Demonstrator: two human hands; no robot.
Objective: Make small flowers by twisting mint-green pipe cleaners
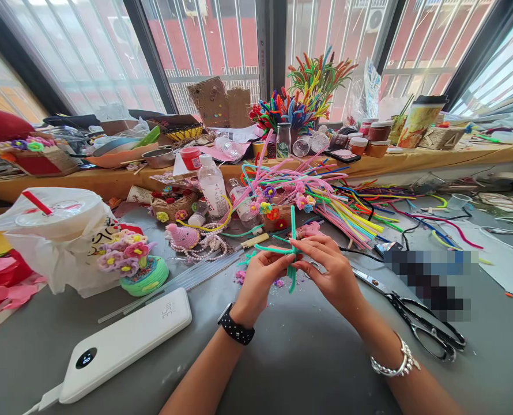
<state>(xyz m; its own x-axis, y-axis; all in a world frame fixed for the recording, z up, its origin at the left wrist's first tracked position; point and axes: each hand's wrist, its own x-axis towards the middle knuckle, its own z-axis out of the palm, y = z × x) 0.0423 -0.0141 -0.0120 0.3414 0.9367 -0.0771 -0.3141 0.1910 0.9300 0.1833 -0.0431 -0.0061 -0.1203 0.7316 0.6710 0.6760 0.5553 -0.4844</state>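
Observation:
Both hands meet over the grey table [300,357] and pinch green pipe cleaners [291,242] crossed into a plus shape. My left hand [260,276], with a black watch on its wrist, grips the crossing from the left. From the right, my right hand [329,268], with a silver bracelet on its wrist, pinches the same crossing. One green stem stands upright above the fingers, and another runs out to the left.
A white power bank [122,343] lies front left. Black scissors [421,323] lie to the right. A pile of coloured pipe cleaners [347,207], bottles, small flower baskets and a bagged drink cup [57,225] crowd the back.

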